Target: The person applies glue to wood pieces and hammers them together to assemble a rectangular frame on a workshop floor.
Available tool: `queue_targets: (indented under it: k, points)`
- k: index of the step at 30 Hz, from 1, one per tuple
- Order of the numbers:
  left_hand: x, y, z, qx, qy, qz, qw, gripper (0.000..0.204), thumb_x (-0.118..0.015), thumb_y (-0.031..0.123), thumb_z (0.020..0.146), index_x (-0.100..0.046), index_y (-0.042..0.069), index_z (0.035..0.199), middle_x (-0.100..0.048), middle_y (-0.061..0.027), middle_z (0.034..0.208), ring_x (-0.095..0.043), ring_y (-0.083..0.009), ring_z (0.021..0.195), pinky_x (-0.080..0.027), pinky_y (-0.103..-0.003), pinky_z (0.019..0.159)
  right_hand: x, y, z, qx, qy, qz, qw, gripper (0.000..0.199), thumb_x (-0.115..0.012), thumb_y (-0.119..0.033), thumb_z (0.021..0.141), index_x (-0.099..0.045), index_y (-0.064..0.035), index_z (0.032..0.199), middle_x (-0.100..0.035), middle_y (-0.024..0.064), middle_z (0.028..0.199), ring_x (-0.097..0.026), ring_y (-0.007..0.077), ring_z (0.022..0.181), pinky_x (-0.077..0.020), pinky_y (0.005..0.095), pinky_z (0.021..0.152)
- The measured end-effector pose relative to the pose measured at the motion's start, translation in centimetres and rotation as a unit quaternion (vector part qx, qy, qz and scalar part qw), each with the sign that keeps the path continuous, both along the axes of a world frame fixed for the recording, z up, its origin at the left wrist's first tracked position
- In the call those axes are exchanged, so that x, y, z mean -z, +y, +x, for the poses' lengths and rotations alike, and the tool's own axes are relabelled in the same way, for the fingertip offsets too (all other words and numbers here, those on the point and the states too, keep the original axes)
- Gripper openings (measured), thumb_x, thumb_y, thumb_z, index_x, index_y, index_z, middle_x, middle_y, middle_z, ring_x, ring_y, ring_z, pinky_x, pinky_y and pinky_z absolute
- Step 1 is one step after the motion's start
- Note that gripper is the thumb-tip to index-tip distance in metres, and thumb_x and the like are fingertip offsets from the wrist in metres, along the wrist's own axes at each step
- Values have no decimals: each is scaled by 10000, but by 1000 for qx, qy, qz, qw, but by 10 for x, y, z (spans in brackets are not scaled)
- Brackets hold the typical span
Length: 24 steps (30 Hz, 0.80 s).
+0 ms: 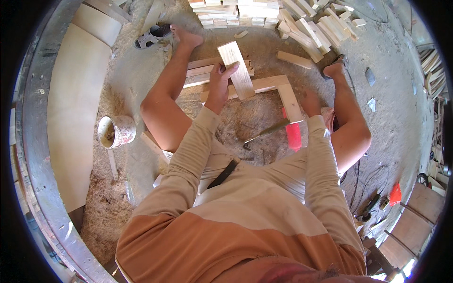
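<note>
We hold a short pale wooden board [236,70] in our left hand [219,82], lifted a little above the floor [391,85] between our bare legs. The fingers [229,69] curl over the near long edge of the board, closed firmly on it, with the thumb on its face. The board tilts, its far end pointing away from us and slightly left.

Just under and beside the board lies an L-shaped wooden frame [283,89] on the sawdust-covered floor, one arm running left to right and the other coming toward us. Our right hand [311,103] rests just to the right of the near arm of that frame, palm down; whether it grips anything or merely presses on the floor we cannot tell, as the fingers are not clear.

A hammer [265,131] with a dark head lies near the right wrist, its handle pointing at a red flat piece [293,134] next to the frame's near end. More loose slats [203,70] lie to the left of the board.

Farther out, stacks of cut wooden pieces [245,12] stand beyond our feet, a sandal [152,36] sits by the left foot, and a paint-stained bucket [115,131] stands well to the left beside a large plywood sheet [75,108].
</note>
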<state>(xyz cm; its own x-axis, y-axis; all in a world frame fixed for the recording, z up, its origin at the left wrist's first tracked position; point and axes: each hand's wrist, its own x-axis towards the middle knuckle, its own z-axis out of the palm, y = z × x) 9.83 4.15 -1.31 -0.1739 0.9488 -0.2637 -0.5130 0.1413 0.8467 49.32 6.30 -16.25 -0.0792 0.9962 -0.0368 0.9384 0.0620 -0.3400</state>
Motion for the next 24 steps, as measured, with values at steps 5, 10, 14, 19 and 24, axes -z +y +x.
queue_targets:
  k: [5, 10, 14, 19, 24]
  points:
    - [-30, 4, -9, 21, 18, 151, 988, 459, -749, -15, 830, -544, 3, 1240, -648, -78, 1143, -633, -156, 1033, -531, -309, 886, 43, -50, 39, -87, -207, -437, 871, 548, -775, -141, 672, -628, -27, 1188, -693, 195, 1041, -674, 367, 991, -530, 434, 860]
    - [-42, -8, -28, 83, -126, 220, 964, 521, -688, 1, 869, -500, 27, 1354, -629, -119, 1244, -611, -242, 1175, -507, -373, 1007, 39, -82, -16, -158, -172, -485, 843, 577, -784, -151, 660, -623, -33, 1201, -692, 194, 1054, -673, 364, 1000, -530, 433, 867]
    - [-57, -17, -32, 128, -234, 239, 934, 523, -616, 115, 947, -411, 27, 1420, -577, -181, 1327, -575, -324, 1244, -483, -442, 1052, 22, -83, -36, -185, -158, -484, 841, 601, -791, -160, 649, -618, -37, 1211, -692, 193, 1064, -672, 361, 1007, -531, 431, 872]
    - [-44, -7, -28, 100, -245, 175, 948, 607, -546, 343, 995, -354, -17, 1444, -543, -230, 1352, -549, -373, 1258, -411, -516, 1111, 3, -84, -43, -207, -166, -491, 830, 630, -801, -170, 637, -613, -42, 1224, -691, 191, 1076, -671, 358, 1015, -531, 430, 879]
    - [-48, 0, -38, -11, -102, 116, 988, 311, -638, 63, 944, -528, 11, 1230, -633, -67, 1067, -654, -161, 947, -561, -327, 813, -24, -65, -36, -207, -186, -479, 833, 659, -810, -181, 624, -608, -48, 1237, -691, 190, 1089, -670, 355, 1024, -532, 429, 885]
